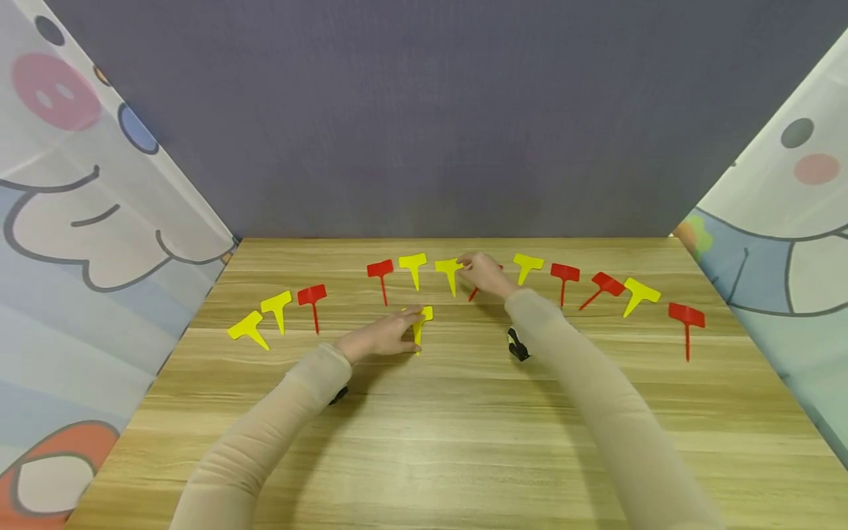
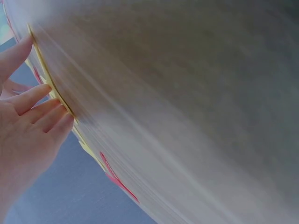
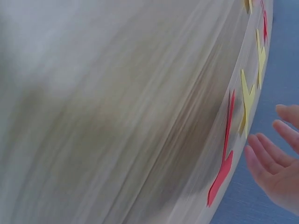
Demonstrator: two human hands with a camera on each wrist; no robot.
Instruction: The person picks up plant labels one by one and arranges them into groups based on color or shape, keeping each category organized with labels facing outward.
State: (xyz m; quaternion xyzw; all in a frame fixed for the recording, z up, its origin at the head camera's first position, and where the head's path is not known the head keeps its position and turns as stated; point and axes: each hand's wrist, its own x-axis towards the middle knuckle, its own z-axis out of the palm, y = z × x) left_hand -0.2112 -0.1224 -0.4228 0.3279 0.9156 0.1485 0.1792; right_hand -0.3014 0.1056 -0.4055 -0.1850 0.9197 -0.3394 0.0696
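My left hand (image 1: 384, 335) spans a yellow T-shaped plant label (image 1: 426, 313) near the middle of the table. In the left wrist view, the thumb is at the stem's tip and the fingertips (image 2: 65, 112) touch the other end, holding the label between them. Farther back, my right hand (image 1: 486, 272) hovers beside another yellow plant label (image 1: 449, 267), with its fingers loosely bent and apart. The right wrist view shows nothing between those fingers. Under the right hand lies a red plant label (image 3: 219, 179), partly covered in the head view.
More red and yellow labels lie in an arc, including yellow ones (image 1: 246, 328) at the left and a red one (image 1: 687, 315) at the right. A grey panel (image 1: 457, 125) stands behind the wooden table (image 1: 424, 456). Cartoon-printed curtains (image 1: 53, 184) hang at both sides.
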